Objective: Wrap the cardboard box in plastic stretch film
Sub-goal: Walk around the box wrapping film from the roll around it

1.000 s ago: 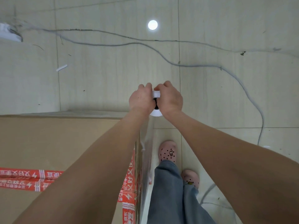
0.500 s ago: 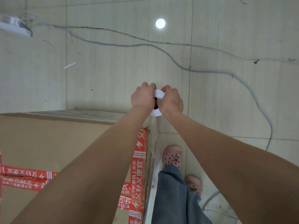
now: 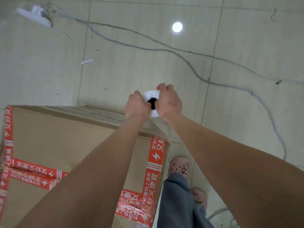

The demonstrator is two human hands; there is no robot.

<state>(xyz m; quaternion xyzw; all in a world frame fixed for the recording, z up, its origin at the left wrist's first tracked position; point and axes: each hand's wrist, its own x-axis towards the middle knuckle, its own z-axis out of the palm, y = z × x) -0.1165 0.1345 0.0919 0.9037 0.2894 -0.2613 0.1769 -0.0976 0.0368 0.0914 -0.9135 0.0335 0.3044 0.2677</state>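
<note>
A large brown cardboard box (image 3: 54,145) sealed with red printed tape fills the lower left. Just beyond its far right corner I hold a white roll of stretch film (image 3: 150,96) upright, seen end-on with its dark core. My left hand (image 3: 135,106) grips the roll's left side and my right hand (image 3: 169,101) grips its right side. A thin sheet of clear film (image 3: 160,129) runs from the roll down along the box's right edge, hard to make out.
Pale tiled floor lies all around. A grey cable (image 3: 205,79) snakes across it from upper left to right. White scrap (image 3: 35,14) lies at top left, a small white strip (image 3: 86,61) nearby. My feet in pink clogs (image 3: 179,167) stand right of the box.
Both hands carried the roll slightly forward and right around the box's far corner. More of the box top and its right taped edge has come into view.
</note>
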